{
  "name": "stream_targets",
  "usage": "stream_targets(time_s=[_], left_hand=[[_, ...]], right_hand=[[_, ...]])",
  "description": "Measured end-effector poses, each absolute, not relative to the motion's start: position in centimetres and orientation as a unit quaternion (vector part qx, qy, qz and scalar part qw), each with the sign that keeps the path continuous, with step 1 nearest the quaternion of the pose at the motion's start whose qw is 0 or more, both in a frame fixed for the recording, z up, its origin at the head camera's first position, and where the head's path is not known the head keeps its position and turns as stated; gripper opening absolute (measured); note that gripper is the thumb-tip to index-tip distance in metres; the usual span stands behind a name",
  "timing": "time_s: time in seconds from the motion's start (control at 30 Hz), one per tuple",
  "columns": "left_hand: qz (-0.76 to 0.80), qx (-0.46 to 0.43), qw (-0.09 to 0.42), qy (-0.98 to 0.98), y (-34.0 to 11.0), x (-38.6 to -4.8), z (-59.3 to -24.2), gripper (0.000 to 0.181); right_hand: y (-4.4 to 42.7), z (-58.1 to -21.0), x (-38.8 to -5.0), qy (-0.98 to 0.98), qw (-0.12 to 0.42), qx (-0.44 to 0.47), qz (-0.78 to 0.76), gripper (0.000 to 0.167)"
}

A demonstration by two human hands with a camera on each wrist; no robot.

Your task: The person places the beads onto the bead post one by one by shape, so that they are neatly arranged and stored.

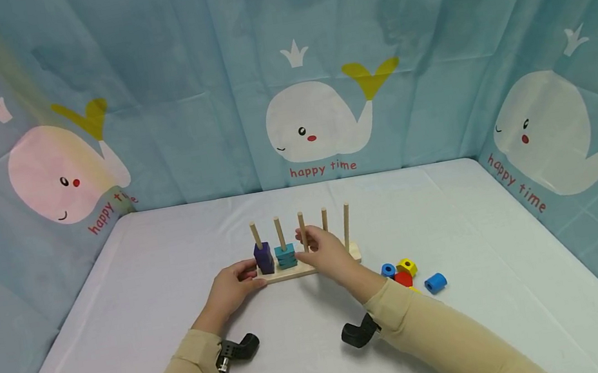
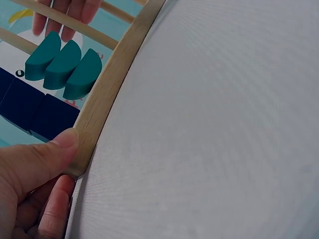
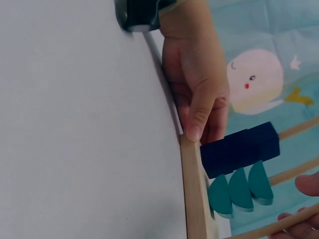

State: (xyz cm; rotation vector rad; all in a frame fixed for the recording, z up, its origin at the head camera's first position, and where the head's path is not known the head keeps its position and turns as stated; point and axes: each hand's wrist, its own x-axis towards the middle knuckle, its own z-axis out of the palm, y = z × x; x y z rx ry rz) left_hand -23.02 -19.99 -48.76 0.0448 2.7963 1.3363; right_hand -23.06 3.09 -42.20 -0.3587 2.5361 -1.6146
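Pegboard [image 1: 289, 274] | left end gripped by left hand [image 1: 232, 284] | right hand [image 1: 328, 253]: fingers [image 2: 90, 10] parted, nothing visibly held, near pegboard's middle peg [image 1: 301, 222]

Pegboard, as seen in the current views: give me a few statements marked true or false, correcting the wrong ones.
1. The left hand holds the left end of the pegboard. True.
2. The teal pieces sit on the rightmost peg. False: they sit on the second peg from the left.
3. Exactly three teal pieces are stacked. True.
4. The rightmost loose piece is red. False: it is blue.
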Motion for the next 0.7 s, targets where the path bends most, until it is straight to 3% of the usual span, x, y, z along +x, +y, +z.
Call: stream_targets(time_s=[0.3, 0.7], left_hand=[[0.43, 0.017, 0.021, 0.902, -20.0, -23.0, -48.8, 0.058], [0.437, 0.022, 0.018, 0.899, -19.9, -23.0, -48.9, 0.058]], right_hand=[[5.4, -41.3, -21.5, 0.819, 0.06, -0.14, -0.553, 0.051], [10.8, -40.5, -20.7, 0.851, 0.046, -0.138, -0.504, 0.036]])
